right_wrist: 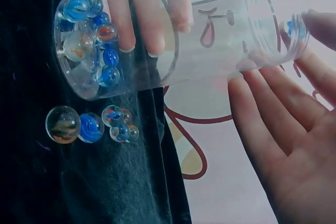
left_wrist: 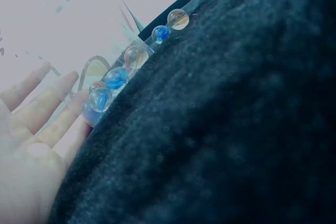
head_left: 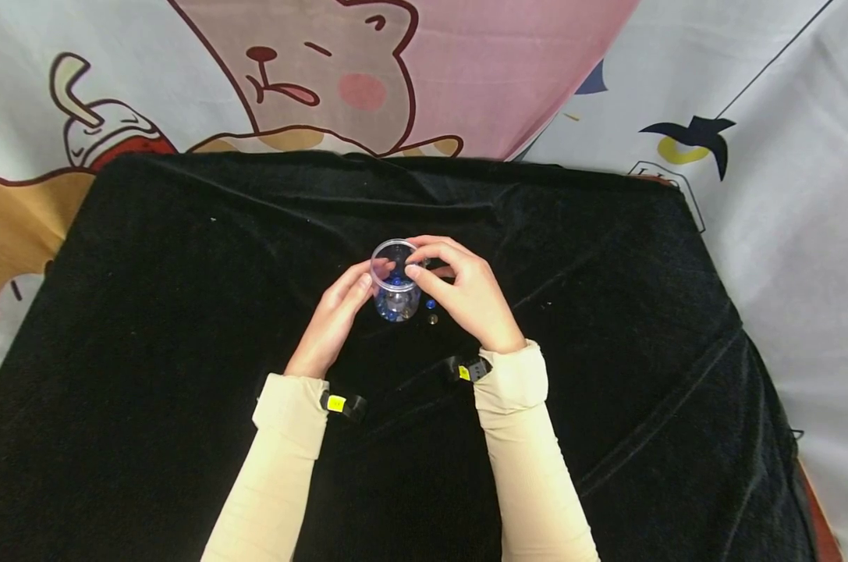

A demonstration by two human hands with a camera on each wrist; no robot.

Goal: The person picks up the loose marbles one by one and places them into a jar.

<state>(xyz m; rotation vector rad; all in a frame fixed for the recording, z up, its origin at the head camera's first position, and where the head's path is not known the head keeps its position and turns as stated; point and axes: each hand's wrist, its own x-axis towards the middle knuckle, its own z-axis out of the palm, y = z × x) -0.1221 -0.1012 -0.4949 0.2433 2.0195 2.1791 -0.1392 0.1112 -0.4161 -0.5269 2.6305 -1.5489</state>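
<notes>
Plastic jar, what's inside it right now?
Inside the jar, blue and orange-swirled marbles lie at the bottom, and another blue marble shows near the mouth. Front marbles cover parts of others, so the full count can't be seen.

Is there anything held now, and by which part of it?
The right hand seems to pinch a blue marble by its sides; the left hand touches the wall of the jar.

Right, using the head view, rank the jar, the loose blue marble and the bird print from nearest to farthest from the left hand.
1. Jar, right at the left hand.
2. Loose blue marble, on the black cloth, right of the jar.
3. Bird print, on the backdrop, far right.
</notes>
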